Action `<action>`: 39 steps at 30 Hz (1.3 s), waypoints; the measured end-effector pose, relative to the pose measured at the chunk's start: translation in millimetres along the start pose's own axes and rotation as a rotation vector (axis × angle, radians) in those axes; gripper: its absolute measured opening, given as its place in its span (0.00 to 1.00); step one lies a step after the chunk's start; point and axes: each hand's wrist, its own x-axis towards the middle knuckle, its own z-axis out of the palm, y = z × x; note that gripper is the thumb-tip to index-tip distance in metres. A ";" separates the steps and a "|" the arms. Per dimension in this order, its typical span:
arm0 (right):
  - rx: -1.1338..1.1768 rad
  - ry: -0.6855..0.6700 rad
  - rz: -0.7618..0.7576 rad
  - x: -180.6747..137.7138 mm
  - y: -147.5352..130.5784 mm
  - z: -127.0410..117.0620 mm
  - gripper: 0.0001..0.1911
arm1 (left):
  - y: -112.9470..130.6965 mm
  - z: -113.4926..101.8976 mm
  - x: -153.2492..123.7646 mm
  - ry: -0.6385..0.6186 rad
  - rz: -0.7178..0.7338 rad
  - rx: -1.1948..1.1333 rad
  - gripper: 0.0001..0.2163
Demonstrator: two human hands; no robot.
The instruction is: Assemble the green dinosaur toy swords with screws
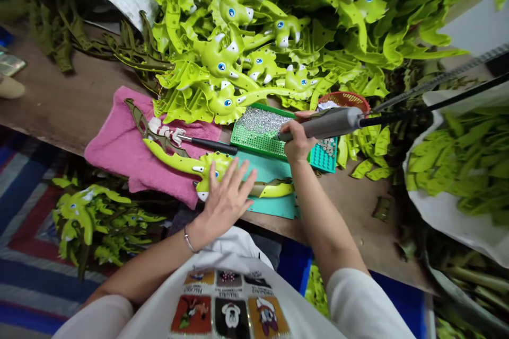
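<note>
Gripping a grey electric screwdriver point(338, 123), the right hand point(297, 140) is over the green screw tray point(254, 143), the tool's tip pointing at its perforated floor; whether they touch is unclear. On the tray's near side lies a lime triceratops-headed toy point(204, 167), the left hand point(226, 198) spread loosely over its head, fingers apart. Left of the tray lies a pink towel point(109, 151); beyond it, heaped toy shells point(222, 58).

room leftward over cloth point(111, 140), power screwdriver point(334, 123) as barrier across trays point(256, 142)
</note>
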 end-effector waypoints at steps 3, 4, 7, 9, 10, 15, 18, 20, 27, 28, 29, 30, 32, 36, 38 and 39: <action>0.011 -0.032 0.001 2.1 1.3 1.5 0.15 | -0.7 7.5 -0.7 0.011 0.084 -0.008 0.13; 0.006 -0.045 0.002 3.1 1.6 1.9 0.15 | -3.7 7.6 -1.2 0.010 0.081 -0.002 0.12; -0.003 -0.047 -0.002 5.0 -1.9 2.0 0.15 | -12.9 3.1 -2.6 0.023 0.027 0.036 0.12; 0.034 -0.031 -0.022 2.4 -11.6 0.8 0.14 | -14.0 1.2 -2.8 0.040 0.005 0.061 0.11; 0.062 -0.024 -0.033 -1.1 -19.3 -0.3 0.13 | -12.9 2.0 -2.8 0.041 0.001 0.069 0.12; 0.218 -0.154 -0.042 -42.1 -68.9 -7.5 0.11 | -5.8 20.8 -2.5 0.104 0.007 0.055 0.14; 0.255 -0.275 0.004 -71.1 -84.6 -9.3 0.12 | -7.0 30.1 -3.3 0.129 0.012 0.045 0.15; 0.253 -0.310 0.026 -84.2 -85.0 -8.2 0.12 | -8.4 31.9 -3.7 0.141 0.016 0.046 0.15; 0.299 -0.359 0.067 -94.5 -64.0 -5.3 0.08 | -9.9 29.7 -4.2 0.091 0.013 0.024 0.15; 0.294 -0.383 0.082 -94.6 -61.0 -6.0 0.08 | -10.1 29.6 -4.4 0.083 0.016 0.029 0.16; 0.278 -0.415 0.099 -94.5 -58.0 -6.9 0.07 | -10.2 29.6 -4.6 0.082 0.020 0.041 0.16; 0.253 -0.448 0.117 -94.1 -55.3 -7.9 0.08 | -10.3 29.5 -4.7 0.086 0.026 0.058 0.15; 0.191 -0.524 0.158 -91.9 -50.6 -10.0 0.09 | -10.3 29.6 -5.0 0.092 0.038 0.096 0.15; 0.144 -0.734 0.216 -79.9 -46.2 -13.0 0.14 | -9.4 30.2 -5.5 0.036 0.023 0.129 0.14; 0.175 -0.849 0.188 -70.0 -45.7 -11.5 0.14 | -9.0 30.1 -5.4 0.022 0.003 0.125 0.14; 0.204 -0.873 0.161 -64.1 -45.3 -9.3 0.13 | -8.9 29.8 -5.3 0.029 0.000 0.120 0.14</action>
